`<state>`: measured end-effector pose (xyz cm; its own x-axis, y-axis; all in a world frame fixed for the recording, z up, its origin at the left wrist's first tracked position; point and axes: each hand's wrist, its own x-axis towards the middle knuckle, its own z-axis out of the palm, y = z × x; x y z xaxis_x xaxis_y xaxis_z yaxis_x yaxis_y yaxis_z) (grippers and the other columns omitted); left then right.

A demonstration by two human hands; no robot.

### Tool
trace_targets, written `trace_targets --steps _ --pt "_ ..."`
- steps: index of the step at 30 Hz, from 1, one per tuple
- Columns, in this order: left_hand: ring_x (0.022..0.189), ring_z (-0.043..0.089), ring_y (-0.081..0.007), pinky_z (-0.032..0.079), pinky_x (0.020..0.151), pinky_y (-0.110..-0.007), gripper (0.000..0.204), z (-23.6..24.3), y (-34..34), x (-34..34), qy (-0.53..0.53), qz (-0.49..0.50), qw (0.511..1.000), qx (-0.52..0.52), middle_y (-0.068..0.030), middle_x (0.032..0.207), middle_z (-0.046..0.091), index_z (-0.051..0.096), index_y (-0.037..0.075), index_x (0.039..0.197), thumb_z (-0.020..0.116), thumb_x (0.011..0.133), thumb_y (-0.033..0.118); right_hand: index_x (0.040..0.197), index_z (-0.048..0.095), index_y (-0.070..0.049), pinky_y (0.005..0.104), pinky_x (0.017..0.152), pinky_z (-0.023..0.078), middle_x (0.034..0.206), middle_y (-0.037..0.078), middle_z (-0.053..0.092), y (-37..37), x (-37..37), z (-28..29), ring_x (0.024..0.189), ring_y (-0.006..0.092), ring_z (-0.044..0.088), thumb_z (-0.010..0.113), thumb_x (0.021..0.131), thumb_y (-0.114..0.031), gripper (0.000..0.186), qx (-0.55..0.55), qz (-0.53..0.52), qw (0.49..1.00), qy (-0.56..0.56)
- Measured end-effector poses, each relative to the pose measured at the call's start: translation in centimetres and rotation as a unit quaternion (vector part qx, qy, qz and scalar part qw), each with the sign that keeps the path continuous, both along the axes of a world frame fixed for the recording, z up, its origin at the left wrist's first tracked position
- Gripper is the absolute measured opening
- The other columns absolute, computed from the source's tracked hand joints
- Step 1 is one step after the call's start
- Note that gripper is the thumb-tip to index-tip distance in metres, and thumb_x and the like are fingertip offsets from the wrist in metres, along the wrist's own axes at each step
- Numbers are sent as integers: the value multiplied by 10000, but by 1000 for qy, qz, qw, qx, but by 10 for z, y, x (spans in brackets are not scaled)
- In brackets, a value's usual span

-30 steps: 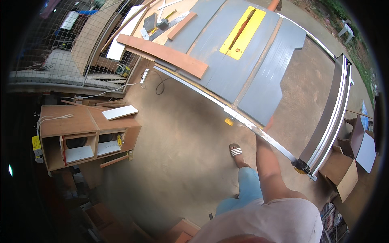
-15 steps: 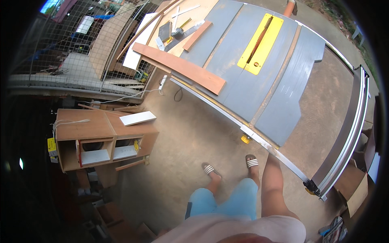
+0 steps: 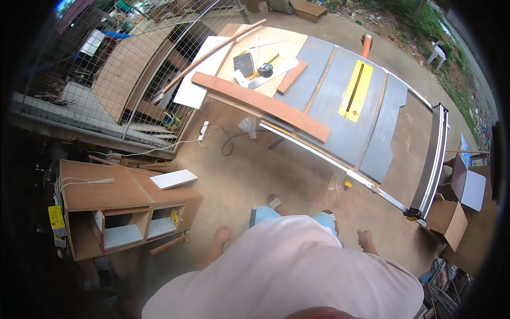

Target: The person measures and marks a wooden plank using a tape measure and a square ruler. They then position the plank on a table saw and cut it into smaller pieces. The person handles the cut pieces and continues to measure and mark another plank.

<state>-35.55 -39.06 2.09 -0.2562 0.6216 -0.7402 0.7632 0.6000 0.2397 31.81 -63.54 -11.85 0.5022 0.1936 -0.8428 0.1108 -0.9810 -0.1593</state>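
Zero contact with the saw tabletop [image 3: 332, 101] now: drops right hand [image 3: 365, 239] from the front rail [image 3: 356, 176], hangs it low like left hand [image 3: 223, 234], loosely curled and seemingly empty, likely pausing work, and leaves the long brown board [image 3: 260, 106] untouched along the near-left edge.

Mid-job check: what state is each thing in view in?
Left hand: loosely curled, nothing visible inside
Right hand: loosely curled, nothing visible inside
Long wooden board: lying flat
Short wooden strip: lying flat
Table saw: running or off, cannot tell
Cabinet: front open
Cardboard box: open
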Motion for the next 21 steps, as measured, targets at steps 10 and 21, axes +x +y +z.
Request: trace_targets --steps 10,21 --pt "1094 594 -375 478 939 -459 403 86 355 109 -40 -170 907 384 -199 1172 609 648 38 1149 705 864 318 1076 664 -28 390 755 511 902 136 647 331 -200 273 825 270 631 683 894 -295 324 360 176 913 -80" --pt "1459 240 -461 291 1124 -641 833 137 554 276 121 -394 857 309 -205 1579 251 396 199 1498 762 805 482 1429 421 69 456 938 507 1273 307 576 674 -204 210 1082 386 643 672 877 -356 740 403 90 887 -205"
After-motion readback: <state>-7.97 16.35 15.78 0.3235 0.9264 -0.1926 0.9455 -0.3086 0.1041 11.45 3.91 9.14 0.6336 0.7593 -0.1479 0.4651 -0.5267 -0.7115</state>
